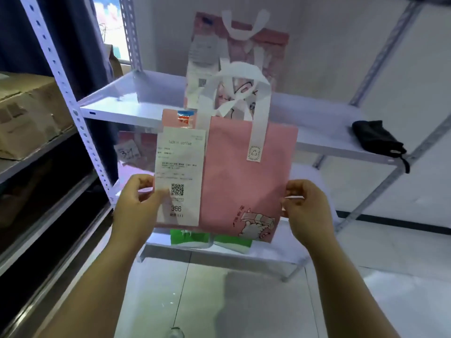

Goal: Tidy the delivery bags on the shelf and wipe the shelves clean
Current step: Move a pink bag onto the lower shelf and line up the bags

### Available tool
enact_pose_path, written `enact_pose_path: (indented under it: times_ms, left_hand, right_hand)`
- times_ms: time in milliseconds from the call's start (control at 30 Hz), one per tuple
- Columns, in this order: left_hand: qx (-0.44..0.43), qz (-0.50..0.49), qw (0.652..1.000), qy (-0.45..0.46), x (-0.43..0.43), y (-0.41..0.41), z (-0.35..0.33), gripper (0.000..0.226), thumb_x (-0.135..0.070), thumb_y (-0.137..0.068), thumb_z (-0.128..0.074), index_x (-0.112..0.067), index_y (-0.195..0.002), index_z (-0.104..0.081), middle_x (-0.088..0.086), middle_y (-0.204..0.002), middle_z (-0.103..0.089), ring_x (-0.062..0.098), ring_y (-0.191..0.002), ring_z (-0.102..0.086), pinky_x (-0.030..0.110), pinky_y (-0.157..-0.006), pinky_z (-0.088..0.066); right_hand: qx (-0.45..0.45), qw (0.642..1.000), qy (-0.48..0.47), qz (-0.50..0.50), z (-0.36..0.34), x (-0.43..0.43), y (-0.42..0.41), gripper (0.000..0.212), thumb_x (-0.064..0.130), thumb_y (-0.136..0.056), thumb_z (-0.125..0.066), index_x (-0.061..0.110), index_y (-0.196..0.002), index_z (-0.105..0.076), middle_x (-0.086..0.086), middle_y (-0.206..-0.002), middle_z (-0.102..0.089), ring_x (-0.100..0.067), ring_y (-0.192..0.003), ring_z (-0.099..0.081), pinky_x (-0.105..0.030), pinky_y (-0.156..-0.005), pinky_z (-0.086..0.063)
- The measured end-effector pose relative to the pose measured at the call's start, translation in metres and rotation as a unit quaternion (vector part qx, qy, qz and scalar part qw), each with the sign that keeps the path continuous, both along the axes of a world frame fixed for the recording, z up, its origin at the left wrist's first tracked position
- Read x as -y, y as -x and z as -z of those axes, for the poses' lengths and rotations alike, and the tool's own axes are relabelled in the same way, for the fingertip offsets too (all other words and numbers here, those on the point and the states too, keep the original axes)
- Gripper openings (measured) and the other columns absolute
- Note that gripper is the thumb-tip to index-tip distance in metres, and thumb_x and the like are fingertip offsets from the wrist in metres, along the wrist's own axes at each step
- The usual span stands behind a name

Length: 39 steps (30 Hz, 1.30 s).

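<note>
I hold a pink delivery bag (pixel 239 172) with white handles upright in front of the white shelf (pixel 136 111). A long white receipt (pixel 180 176) numbered 366 hangs on its front left. My left hand (pixel 136 203) pinches the bag's left edge beside the receipt. My right hand (pixel 307 203) pinches its right edge. A second pink bag (pixel 263 57) with white handles and a receipt stands on the shelf behind it. A dark folded cloth (pixel 375 137) lies at the shelf's right end.
A green and white bag (pixel 190 237) sits on the lower shelf board (pixel 268 257), partly hidden by the held bag. A pink bag with a paper note (pixel 128 152) shows behind at left. Cardboard boxes (pixel 26 113) fill the neighbouring rack at left. White floor below.
</note>
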State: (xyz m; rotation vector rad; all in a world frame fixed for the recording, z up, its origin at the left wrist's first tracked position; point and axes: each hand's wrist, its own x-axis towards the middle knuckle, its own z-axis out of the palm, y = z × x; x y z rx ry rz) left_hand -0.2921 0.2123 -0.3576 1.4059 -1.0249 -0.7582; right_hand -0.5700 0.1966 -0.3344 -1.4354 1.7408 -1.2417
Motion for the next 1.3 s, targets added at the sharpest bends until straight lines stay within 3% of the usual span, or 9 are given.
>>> enact_pose_path:
  times_ms: [67, 167, 333, 433, 567, 700, 867, 1133, 1300]
  left_hand:
    - [0.016, 0.047, 0.998, -0.035, 0.009, 0.021, 0.012, 0.014, -0.020, -0.082, -0.064, -0.031, -0.081, -0.055, -0.020, -0.081, -0.067, 0.004, -0.083, -0.063, 0.023, -0.059, -0.049]
    - [0.033, 0.111, 0.989, -0.088, 0.026, 0.050, 0.034, 0.016, -0.014, -0.085, -0.063, -0.026, -0.081, -0.054, -0.014, -0.086, -0.066, 0.015, -0.086, -0.064, 0.033, -0.068, -0.053]
    - [0.059, 0.184, 0.970, -0.146, 0.059, 0.093, 0.070, 0.030, -0.015, -0.084, -0.064, -0.044, -0.082, -0.056, -0.012, -0.083, -0.069, 0.009, -0.081, -0.066, 0.026, -0.062, -0.049]
    - [0.070, 0.209, 0.957, -0.188, 0.086, 0.117, 0.091, 0.025, -0.016, -0.085, -0.063, -0.040, -0.086, -0.057, -0.010, -0.089, -0.071, 0.017, -0.087, -0.068, 0.039, -0.074, -0.054]
    - [0.101, 0.245, 0.943, -0.201, 0.122, 0.148, 0.105, 0.023, -0.020, -0.083, -0.062, -0.041, -0.092, -0.061, -0.022, -0.082, -0.069, 0.001, -0.080, -0.065, 0.027, -0.063, -0.046]
    - [0.101, 0.252, 0.936, -0.222, 0.156, 0.174, 0.120, 0.021, -0.020, -0.083, -0.063, -0.039, -0.092, -0.058, -0.022, -0.088, -0.065, 0.005, -0.081, -0.063, 0.029, -0.063, -0.043]
    - [0.107, 0.250, 0.938, -0.213, 0.189, 0.207, 0.138, 0.030, -0.017, -0.085, -0.063, -0.038, -0.102, -0.052, -0.029, -0.086, -0.057, -0.010, -0.080, -0.054, 0.017, -0.066, -0.040]
    - [0.056, 0.248, 0.945, -0.206, 0.221, 0.247, 0.173, 0.054, 0.004, -0.081, -0.063, -0.045, -0.100, -0.050, -0.019, -0.104, -0.064, -0.001, -0.098, -0.060, 0.026, -0.090, -0.045]
    - [0.014, 0.222, 0.955, -0.196, 0.231, 0.265, 0.196, 0.056, 0.011, -0.078, -0.060, -0.039, -0.100, -0.052, -0.017, -0.104, -0.065, -0.001, -0.098, -0.063, 0.032, -0.096, -0.047]
  right_hand:
    - [-0.011, 0.999, -0.015, 0.040, 0.011, -0.007, 0.023, 0.041, -0.010, -0.078, -0.048, 0.030, -0.078, -0.057, 0.010, -0.080, -0.065, -0.016, -0.075, -0.065, -0.043, -0.071, -0.058]
    - [-0.029, 0.995, -0.047, 0.085, 0.027, -0.011, 0.053, 0.038, -0.006, -0.076, -0.052, 0.032, -0.078, -0.057, 0.015, -0.078, -0.065, -0.009, -0.074, -0.064, -0.038, -0.069, -0.057]
    - [-0.061, 0.983, -0.104, 0.140, 0.060, -0.003, 0.093, 0.033, -0.001, -0.078, -0.058, 0.032, -0.077, -0.055, 0.015, -0.080, -0.064, -0.004, -0.069, -0.060, -0.018, -0.050, -0.043]
    - [-0.067, 0.973, -0.135, 0.175, 0.083, 0.011, 0.113, 0.033, -0.001, -0.080, -0.054, 0.032, -0.081, -0.056, 0.012, -0.084, -0.066, -0.006, -0.070, -0.061, -0.019, -0.050, -0.044]
    - [-0.083, 0.961, -0.158, 0.211, 0.106, 0.038, 0.131, 0.027, 0.005, -0.084, -0.052, 0.033, -0.086, -0.053, 0.008, -0.087, -0.065, -0.011, -0.073, -0.062, -0.020, -0.050, -0.044]
    - [-0.091, 0.955, -0.177, 0.218, 0.131, 0.068, 0.144, 0.025, 0.010, -0.089, -0.045, 0.026, -0.103, -0.058, 0.002, -0.096, -0.065, -0.015, -0.075, -0.061, -0.020, -0.053, -0.045]
    - [-0.099, 0.957, -0.192, 0.196, 0.150, 0.103, 0.163, 0.050, -0.002, -0.085, -0.039, 0.027, -0.123, -0.056, -0.002, -0.109, -0.066, -0.023, -0.093, -0.062, -0.039, -0.078, -0.056]
    - [-0.166, 0.967, -0.169, 0.093, 0.185, 0.149, 0.214, 0.050, 0.002, -0.088, -0.050, 0.035, -0.125, -0.042, 0.015, -0.095, -0.049, -0.010, -0.077, -0.050, -0.020, -0.064, -0.042]
    - [-0.159, 0.969, -0.188, 0.022, 0.211, 0.169, 0.237, 0.060, 0.002, -0.086, -0.052, 0.038, -0.131, -0.035, 0.023, -0.101, -0.046, -0.007, -0.089, -0.048, -0.010, -0.065, -0.035]
